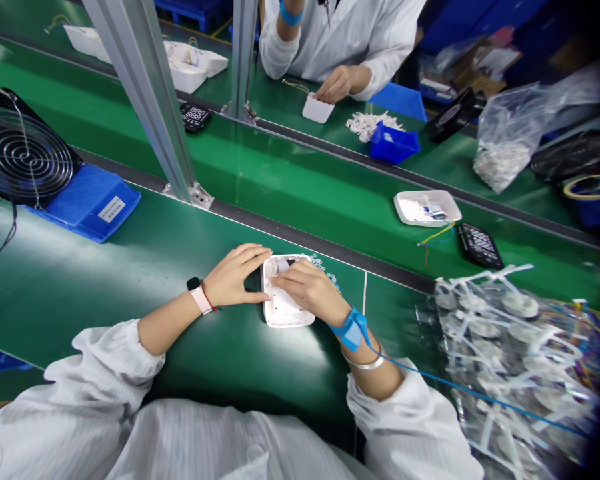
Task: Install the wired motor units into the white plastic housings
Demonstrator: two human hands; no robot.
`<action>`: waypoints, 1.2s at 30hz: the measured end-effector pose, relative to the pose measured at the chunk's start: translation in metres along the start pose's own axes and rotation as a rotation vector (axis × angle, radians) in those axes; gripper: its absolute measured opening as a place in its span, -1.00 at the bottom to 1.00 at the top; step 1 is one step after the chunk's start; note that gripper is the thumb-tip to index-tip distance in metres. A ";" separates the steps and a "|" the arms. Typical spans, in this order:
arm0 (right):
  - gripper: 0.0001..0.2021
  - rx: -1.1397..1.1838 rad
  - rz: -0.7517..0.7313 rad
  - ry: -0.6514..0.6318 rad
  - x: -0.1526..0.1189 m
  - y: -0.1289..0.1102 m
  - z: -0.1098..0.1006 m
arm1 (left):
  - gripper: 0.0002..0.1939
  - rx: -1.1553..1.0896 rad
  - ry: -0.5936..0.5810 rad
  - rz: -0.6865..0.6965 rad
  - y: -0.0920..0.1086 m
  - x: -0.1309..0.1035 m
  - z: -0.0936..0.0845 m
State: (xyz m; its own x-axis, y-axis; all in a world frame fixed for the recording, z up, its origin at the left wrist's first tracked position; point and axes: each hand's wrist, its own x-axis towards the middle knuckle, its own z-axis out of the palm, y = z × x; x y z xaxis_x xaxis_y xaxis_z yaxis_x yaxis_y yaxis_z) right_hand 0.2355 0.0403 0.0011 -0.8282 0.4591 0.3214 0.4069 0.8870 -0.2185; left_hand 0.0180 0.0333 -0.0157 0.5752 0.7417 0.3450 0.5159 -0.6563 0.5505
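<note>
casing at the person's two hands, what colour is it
White. The casing shows best in the head view, though the right hand covers part.

Bright light is leaving pale glare on the green tabletop [240, 360], shadow is darkening its near edge, and rightmost wires [587, 347] are blurring toward blackness.

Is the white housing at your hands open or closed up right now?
Open. The white housing lies hollow side up, its inner floor showing beside the right hand.
</note>
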 end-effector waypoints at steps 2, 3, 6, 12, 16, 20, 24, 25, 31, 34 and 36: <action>-0.76 -0.032 -0.010 -0.018 0.002 -0.001 -0.001 | -0.22 -0.010 0.005 0.005 0.000 0.000 0.001; -0.76 -0.049 -0.012 -0.027 0.002 -0.002 -0.002 | -0.22 -0.016 0.005 0.007 -0.001 0.000 0.001; -0.77 -0.083 -0.009 -0.064 0.005 -0.003 -0.003 | -0.20 -0.044 0.001 0.007 -0.001 0.000 0.001; -0.77 -0.122 -0.023 -0.108 0.009 -0.008 -0.005 | -0.17 -0.085 0.001 0.000 -0.001 -0.001 0.003; -0.75 -0.138 -0.020 -0.108 0.010 -0.013 -0.003 | -0.17 -0.101 -0.003 -0.006 -0.001 -0.001 0.005; -0.71 -0.147 0.002 -0.089 0.009 -0.015 0.002 | -0.18 -0.104 0.004 -0.005 -0.001 -0.001 0.005; -0.76 -0.125 0.027 -0.057 0.008 -0.016 0.005 | -0.19 -0.076 -0.007 0.011 0.001 0.000 0.003; -0.77 -0.122 0.034 -0.056 0.007 -0.016 0.004 | -0.20 -0.064 -0.013 0.014 0.002 0.001 0.002; -0.79 -0.113 0.269 0.190 -0.006 -0.001 -0.016 | -0.22 0.028 -0.065 0.053 -0.004 0.012 -0.013; -0.71 -0.112 0.493 0.268 -0.013 0.013 -0.018 | -0.35 0.079 -0.089 0.067 -0.012 0.020 -0.026; -0.69 -0.042 0.577 0.240 -0.012 0.018 -0.013 | -0.52 0.118 -0.056 0.050 -0.015 0.024 -0.033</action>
State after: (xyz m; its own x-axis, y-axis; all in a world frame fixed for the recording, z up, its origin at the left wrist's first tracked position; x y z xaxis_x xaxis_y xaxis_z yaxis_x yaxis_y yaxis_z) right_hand 0.2579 0.0515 0.0057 -0.3629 0.8587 0.3618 0.7815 0.4919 -0.3837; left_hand 0.0031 0.0659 0.0100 0.6350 0.7011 0.3244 0.5552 -0.7062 0.4393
